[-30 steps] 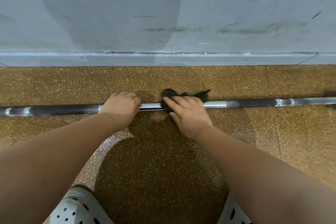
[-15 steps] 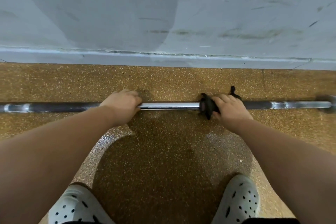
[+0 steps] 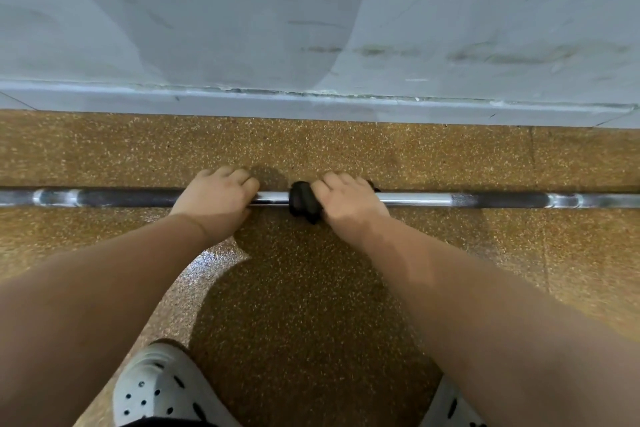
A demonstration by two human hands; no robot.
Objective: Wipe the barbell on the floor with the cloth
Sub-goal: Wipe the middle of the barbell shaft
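A long steel barbell (image 3: 412, 198) with dark knurled sections lies across the speckled brown floor, parallel to the wall. My left hand (image 3: 216, 199) grips the bar left of centre, fingers curled over it. My right hand (image 3: 346, 199) grips a black cloth (image 3: 303, 203) wrapped around the shiny middle part of the bar, a short gap from my left hand. Most of the cloth is hidden under my right palm; a bunch of it sticks out on the left side.
A grey wall with a raised skirting (image 3: 311, 104) runs close behind the bar. My two white perforated clogs (image 3: 162, 392) stand on the floor below the bar, the right one (image 3: 450, 406) mostly hidden by my forearm.
My right hand slid the cloth to the right along the bar, then back left toward my left hand. My left hand has kept its grip in the same place.
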